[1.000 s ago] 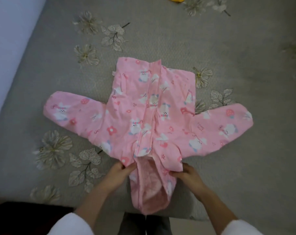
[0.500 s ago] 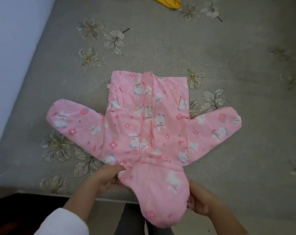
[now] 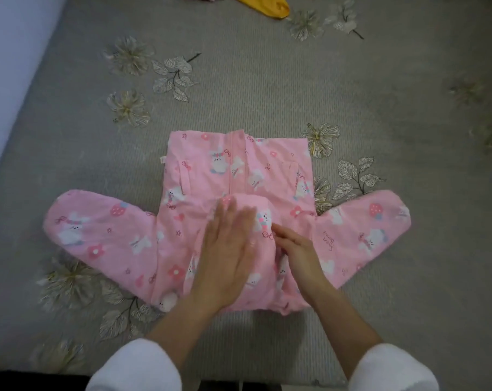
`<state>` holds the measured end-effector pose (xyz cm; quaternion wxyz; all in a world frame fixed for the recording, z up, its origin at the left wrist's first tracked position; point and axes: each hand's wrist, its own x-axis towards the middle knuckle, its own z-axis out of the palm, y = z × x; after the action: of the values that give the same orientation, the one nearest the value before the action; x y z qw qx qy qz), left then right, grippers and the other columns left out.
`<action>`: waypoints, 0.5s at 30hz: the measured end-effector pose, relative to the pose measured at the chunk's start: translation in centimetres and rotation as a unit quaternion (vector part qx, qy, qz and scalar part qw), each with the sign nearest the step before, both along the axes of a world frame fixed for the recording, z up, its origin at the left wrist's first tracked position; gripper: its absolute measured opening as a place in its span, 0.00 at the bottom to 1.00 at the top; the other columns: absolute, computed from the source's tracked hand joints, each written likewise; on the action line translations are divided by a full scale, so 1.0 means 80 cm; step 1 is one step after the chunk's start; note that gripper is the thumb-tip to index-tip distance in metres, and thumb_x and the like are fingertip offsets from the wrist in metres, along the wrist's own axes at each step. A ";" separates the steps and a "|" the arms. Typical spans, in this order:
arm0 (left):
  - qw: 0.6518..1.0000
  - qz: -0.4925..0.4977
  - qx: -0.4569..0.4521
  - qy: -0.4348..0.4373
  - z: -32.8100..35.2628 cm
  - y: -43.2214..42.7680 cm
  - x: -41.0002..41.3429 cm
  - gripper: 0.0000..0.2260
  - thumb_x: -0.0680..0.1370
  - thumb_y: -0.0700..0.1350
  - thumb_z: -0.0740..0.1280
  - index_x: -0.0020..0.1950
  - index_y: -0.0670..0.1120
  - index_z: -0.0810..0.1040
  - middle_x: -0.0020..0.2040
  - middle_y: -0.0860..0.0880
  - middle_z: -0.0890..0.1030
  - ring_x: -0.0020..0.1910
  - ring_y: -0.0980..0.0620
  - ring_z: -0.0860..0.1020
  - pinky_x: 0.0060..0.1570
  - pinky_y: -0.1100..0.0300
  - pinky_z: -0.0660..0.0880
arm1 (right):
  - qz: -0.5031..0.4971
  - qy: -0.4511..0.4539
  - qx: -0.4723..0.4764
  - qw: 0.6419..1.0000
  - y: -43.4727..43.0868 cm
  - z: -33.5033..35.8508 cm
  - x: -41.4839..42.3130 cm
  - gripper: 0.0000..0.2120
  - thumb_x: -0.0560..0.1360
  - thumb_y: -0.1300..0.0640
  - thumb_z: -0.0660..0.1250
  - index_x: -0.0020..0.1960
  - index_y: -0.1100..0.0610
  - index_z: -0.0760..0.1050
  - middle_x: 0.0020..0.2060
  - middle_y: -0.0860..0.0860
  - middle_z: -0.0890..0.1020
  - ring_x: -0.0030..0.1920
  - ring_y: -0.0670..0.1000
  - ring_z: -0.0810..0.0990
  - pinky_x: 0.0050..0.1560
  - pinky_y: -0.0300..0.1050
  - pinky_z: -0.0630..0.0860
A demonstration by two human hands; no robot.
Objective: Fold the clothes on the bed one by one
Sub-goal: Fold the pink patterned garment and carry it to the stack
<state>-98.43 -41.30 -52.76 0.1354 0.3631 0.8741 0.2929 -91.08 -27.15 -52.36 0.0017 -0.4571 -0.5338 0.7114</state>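
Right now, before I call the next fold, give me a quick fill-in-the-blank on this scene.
The left hand lies flat on the pink jacket's folded-up ___.
The garment at the bedspread's far edge is ___.
Neither ___ of the jacket is folded in yet.
Missing: hood; yellow; sleeve.
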 end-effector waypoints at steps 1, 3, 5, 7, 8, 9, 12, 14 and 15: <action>0.998 -0.040 -0.032 0.047 -0.010 0.009 -0.002 0.24 0.82 0.55 0.47 0.78 0.56 0.49 0.79 0.50 0.47 0.78 0.49 0.41 0.75 0.51 0.42 | 0.003 0.004 0.004 1.000 0.000 -0.007 -0.002 0.16 0.77 0.67 0.61 0.55 0.49 0.79 0.51 0.44 0.82 0.46 0.35 0.80 0.45 0.26 0.73; 0.985 -0.092 -0.094 0.111 -0.033 0.028 -0.013 0.24 0.81 0.55 0.49 0.78 0.54 0.53 0.79 0.48 0.52 0.78 0.46 0.46 0.75 0.46 0.45 | 0.019 0.011 0.001 1.000 0.006 -0.020 -0.006 0.17 0.77 0.68 0.60 0.56 0.51 0.80 0.50 0.46 0.85 0.45 0.38 0.82 0.42 0.31 0.76; 0.973 -0.101 -0.165 0.128 -0.055 0.038 -0.027 0.25 0.80 0.54 0.48 0.78 0.52 0.55 0.78 0.47 0.54 0.77 0.44 0.49 0.74 0.44 0.47 | 0.013 0.001 0.015 1.000 0.016 -0.034 -0.005 0.19 0.76 0.70 0.59 0.54 0.52 0.81 0.49 0.49 0.85 0.41 0.38 0.81 0.41 0.36 0.79; 0.963 -0.072 -0.234 0.115 -0.085 0.040 -0.041 0.26 0.80 0.52 0.45 0.78 0.51 0.43 0.79 0.46 0.45 0.77 0.44 0.42 0.72 0.44 0.40 | -0.015 -0.027 0.066 0.997 0.029 -0.048 0.002 0.17 0.76 0.69 0.61 0.56 0.53 0.80 0.48 0.42 0.83 0.41 0.32 0.79 0.42 0.27 0.75; 0.954 -0.068 -0.276 0.099 -0.098 0.040 -0.047 0.28 0.80 0.51 0.45 0.75 0.50 0.33 0.78 0.46 0.38 0.76 0.44 0.37 0.71 0.45 0.35 | -0.021 -0.041 0.098 0.994 0.037 -0.054 0.009 0.15 0.76 0.67 0.62 0.57 0.53 0.80 0.48 0.40 0.82 0.43 0.30 0.78 0.43 0.24 0.73; 0.945 -0.069 -0.307 0.085 -0.105 0.040 -0.052 0.30 0.81 0.51 0.46 0.72 0.50 0.26 0.77 0.46 0.33 0.75 0.43 0.32 0.70 0.45 0.32 | -0.026 -0.053 0.125 0.990 0.043 -0.060 0.018 0.13 0.76 0.66 0.64 0.56 0.53 0.80 0.47 0.39 0.81 0.45 0.31 0.78 0.44 0.25 0.73; 0.966 -0.034 -0.254 -0.016 -0.100 0.051 -0.058 0.31 0.81 0.52 0.49 0.73 0.53 0.29 0.78 0.51 0.36 0.76 0.47 0.35 0.71 0.44 0.33 | -0.083 -0.089 0.196 0.973 0.064 -0.070 0.055 0.11 0.76 0.66 0.63 0.51 0.53 0.79 0.45 0.43 0.82 0.46 0.38 0.78 0.42 0.26 0.72; 0.990 0.044 -0.107 -0.087 -0.079 0.056 -0.057 0.26 0.80 0.53 0.46 0.77 0.56 0.43 0.79 0.54 0.47 0.77 0.53 0.41 0.72 0.49 0.32 | -0.160 -0.124 0.240 0.950 0.076 -0.074 0.080 0.08 0.76 0.64 0.64 0.49 0.54 0.78 0.45 0.48 0.81 0.44 0.41 0.78 0.40 0.28 0.72; 0.993 0.049 -0.047 -0.092 -0.066 0.056 -0.052 0.26 0.79 0.54 0.46 0.77 0.57 0.45 0.79 0.54 0.49 0.77 0.54 0.43 0.72 0.52 0.31 | -0.194 -0.146 0.252 0.937 0.082 -0.077 0.090 0.06 0.76 0.63 0.64 0.51 0.56 0.77 0.46 0.51 0.81 0.44 0.44 0.78 0.41 0.33 0.73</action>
<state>-102.61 -36.81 -58.02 0.2174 0.2842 0.8875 0.2904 -83.87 -20.59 -58.48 0.1768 -0.6350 -0.5914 0.4645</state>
